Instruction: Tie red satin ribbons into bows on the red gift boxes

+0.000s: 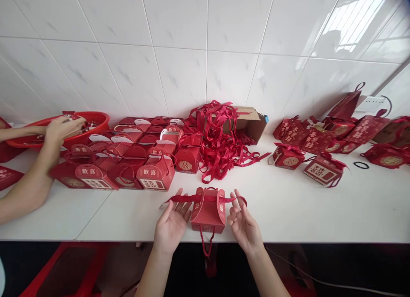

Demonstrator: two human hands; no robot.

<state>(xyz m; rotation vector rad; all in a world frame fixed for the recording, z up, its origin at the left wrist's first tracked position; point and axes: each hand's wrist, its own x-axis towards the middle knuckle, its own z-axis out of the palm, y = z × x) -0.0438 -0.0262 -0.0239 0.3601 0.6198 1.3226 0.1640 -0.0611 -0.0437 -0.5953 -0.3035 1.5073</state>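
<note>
Glossy white tiled wall (179,45) behind, square tiles with thin grout lines. Smooth white worktop (304,203) runs the full width. Round red plastic basin (96,119) far left; another person's hand (62,128) rests at its rim. Block of red card gift boxes (128,156) left of centre, packed tight, arched handle tops, gold printed emblems. Brown corrugated cardboard box (253,122) on its side against the wall, spilling a tangled heap of shiny red satin ribbon (221,147). Right side: loose scatter of tied boxes and flat red paper bags (320,143). Small black elastic ring (361,165) lies flat near them.

At the front edge, centre: one red card box (208,213), matte, flaps curved upward, twisted red cord hanging below the worktop edge. A flat ribbon strip (205,198) stretches across its top. Left hand (171,224) palm up, fingers spread, pinching the strip's left end. Right hand (243,222) likewise half open, fingertips holding the right end. Both hands flank the box, just beside its sides.
</note>
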